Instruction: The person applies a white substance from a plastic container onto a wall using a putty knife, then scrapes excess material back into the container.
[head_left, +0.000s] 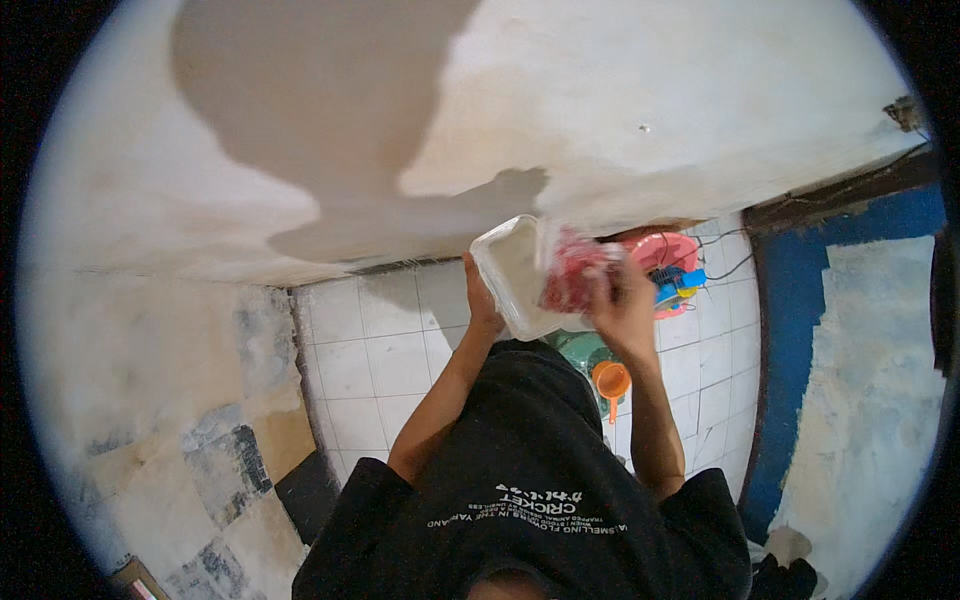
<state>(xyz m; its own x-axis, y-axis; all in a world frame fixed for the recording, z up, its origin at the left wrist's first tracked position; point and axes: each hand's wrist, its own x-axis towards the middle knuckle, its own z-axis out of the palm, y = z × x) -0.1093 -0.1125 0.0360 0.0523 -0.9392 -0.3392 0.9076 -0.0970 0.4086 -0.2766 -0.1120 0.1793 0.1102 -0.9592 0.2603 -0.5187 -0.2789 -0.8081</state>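
While its left side is gripped by the curled left hand, a white rectangular container is held with its pale inside exposed. At the container's right side, a red-and-white item, too blurred to be identified, is clasped by the partly closed right hand, and that part of the container is covered. Below and right of the container, a green object is partly hidden by the black shirt, with an orange dipper seen beside it. Farther right of the container, a pink basin is overlapped by a blue object. Beyond the container, the view is closed off by a pale wall. Both forearms are angled inward toward the container, elbows bent.
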